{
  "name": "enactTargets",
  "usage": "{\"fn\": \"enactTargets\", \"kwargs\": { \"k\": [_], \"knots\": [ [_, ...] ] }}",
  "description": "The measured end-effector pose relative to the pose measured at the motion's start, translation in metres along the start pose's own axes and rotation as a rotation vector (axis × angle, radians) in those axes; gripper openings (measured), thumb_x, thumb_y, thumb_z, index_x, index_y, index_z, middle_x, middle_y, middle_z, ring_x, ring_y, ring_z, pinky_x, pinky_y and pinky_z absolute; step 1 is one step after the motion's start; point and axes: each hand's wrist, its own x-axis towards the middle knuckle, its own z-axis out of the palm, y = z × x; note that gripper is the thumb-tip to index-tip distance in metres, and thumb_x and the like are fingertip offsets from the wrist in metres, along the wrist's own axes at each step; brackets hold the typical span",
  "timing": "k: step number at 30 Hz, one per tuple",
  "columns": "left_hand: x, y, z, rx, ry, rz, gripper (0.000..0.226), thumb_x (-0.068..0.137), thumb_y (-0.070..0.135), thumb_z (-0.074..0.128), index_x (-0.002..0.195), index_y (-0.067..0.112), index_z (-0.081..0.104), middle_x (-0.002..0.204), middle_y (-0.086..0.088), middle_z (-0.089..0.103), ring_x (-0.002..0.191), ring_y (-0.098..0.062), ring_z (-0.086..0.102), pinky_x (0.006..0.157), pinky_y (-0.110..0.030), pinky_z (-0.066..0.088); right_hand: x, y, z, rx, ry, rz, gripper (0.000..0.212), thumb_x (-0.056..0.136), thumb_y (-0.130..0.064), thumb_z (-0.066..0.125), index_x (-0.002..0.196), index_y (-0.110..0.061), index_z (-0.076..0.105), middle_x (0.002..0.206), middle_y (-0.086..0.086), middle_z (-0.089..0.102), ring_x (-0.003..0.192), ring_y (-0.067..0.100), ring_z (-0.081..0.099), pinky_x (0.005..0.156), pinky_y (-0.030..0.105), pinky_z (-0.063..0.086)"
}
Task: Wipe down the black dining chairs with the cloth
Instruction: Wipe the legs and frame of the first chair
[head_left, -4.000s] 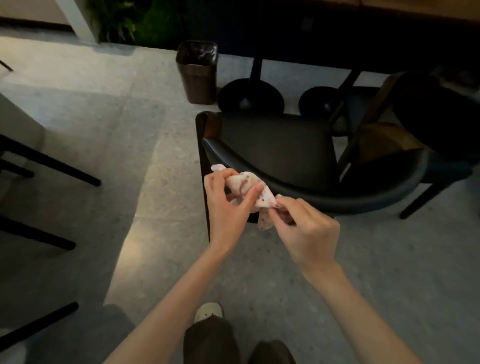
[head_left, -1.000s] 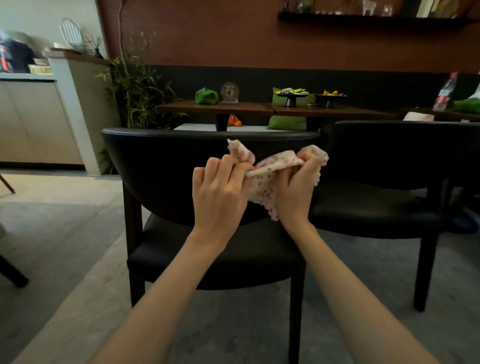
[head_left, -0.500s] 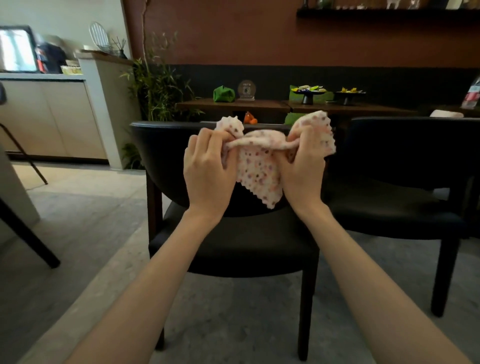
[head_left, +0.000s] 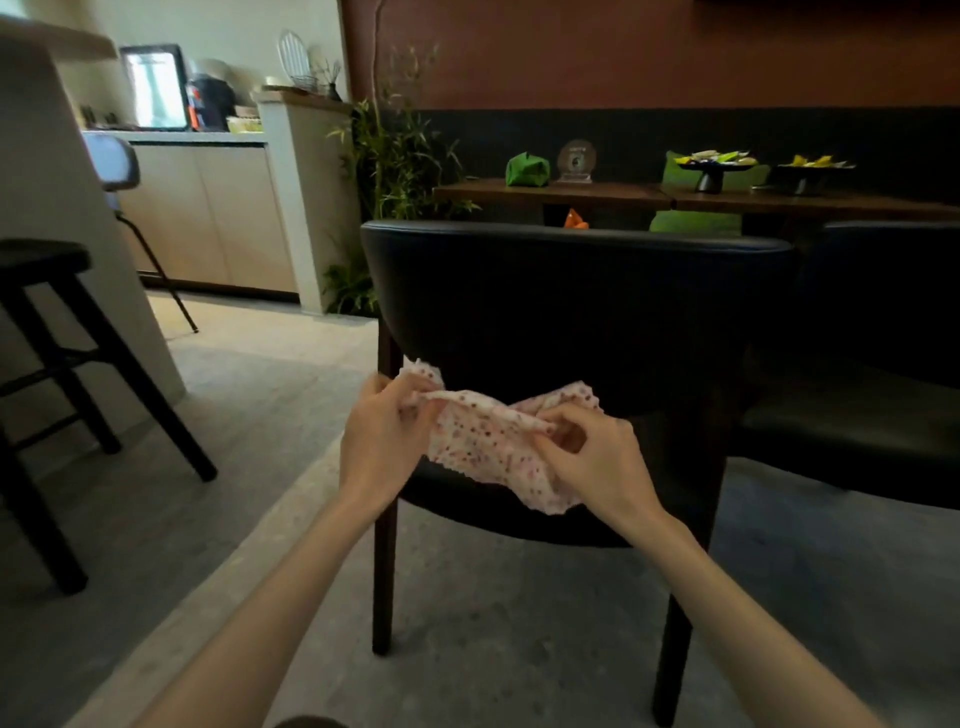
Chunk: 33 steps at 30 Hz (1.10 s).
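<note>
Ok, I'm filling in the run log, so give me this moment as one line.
stage: cloth stretched between hands | left hand: grips cloth | right hand: pinches cloth | chair: behind cloth, contact unclear

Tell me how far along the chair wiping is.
Done: nothing that shows; no wiped patch is visible on either chair. In hand: the left hand and right hand pinch the spotted cloth, spread between them in front of the near black chair. Left: wiping that chair and the second black chair to its right.

Chair (head_left: 571, 291) w/ smooth, slightly glossy black leather-like upholstery; cloth (head_left: 488, 441) thin, soft fabric; floor (head_left: 519, 623) matt, speckled.
</note>
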Motion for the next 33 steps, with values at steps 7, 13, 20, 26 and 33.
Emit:
{"fn": "enactTargets", "kwargs": {
  "k": [7,13,20,26,33],
  "knots": [
    [0.038,-0.111,-0.027,-0.139,-0.111,-0.395,0.007,0.088,0.026,0.065,0.094,0.022,0.064,0.077,-0.001,0.063,0.068,-0.019,0.061,0.055,-0.031,0.051,0.018,-0.04,0.116,-0.046,-0.123,0.122,0.018,0.091,-0.036,0.063,0.102,-0.029,0.075,0.074,-0.015,0.067,0.067,0.001,0.061,0.062,0.025,0.052],
    [0.103,-0.181,-0.027,-0.332,-0.142,-0.5,0.004,0.089,0.022,0.063,0.086,0.022,0.061,0.093,-0.01,0.067,0.088,-0.028,0.067,0.082,-0.05,0.057,0.069,-0.039,0.212,0.245,0.005,0.389,0.026,0.092,-0.024,0.065,0.116,-0.014,0.07,0.101,-0.007,0.073,0.083,-0.006,0.063,0.074,0.008,0.051],
    [0.2,-0.21,0.007,-0.557,-0.117,-0.558,0.015,0.086,0.019,0.067,0.1,0.016,0.069,0.103,-0.01,0.069,0.094,-0.023,0.067,0.085,-0.041,0.058,0.136,-0.026,0.261,0.297,0.101,0.434,0.039,0.099,-0.014,0.052,0.137,-0.02,0.053,0.133,-0.009,0.058,0.123,0.005,0.052,0.104,0.023,0.043],
    [0.219,-0.21,0.047,-0.77,-0.326,-0.289,0.037,0.093,0.016,0.061,0.129,0.021,0.059,0.118,0.003,0.061,0.111,-0.01,0.059,0.093,-0.028,0.053,0.165,-0.012,0.298,0.245,0.032,0.341,0.062,0.1,-0.025,0.05,0.154,-0.023,0.02,0.153,-0.003,0.034,0.14,0.009,0.031,0.113,0.025,0.031],
    [0.192,-0.231,0.071,-0.716,-0.332,-0.165,0.04,0.096,0.021,0.058,0.135,0.016,0.055,0.121,0.003,0.065,0.11,-0.002,0.06,0.092,-0.019,0.051,0.175,-0.001,0.308,0.095,0.158,0.337,0.046,0.105,-0.024,0.038,0.15,-0.02,0.034,0.143,-0.001,0.047,0.119,-0.008,0.04,0.09,-0.003,0.035]
  ]
}}
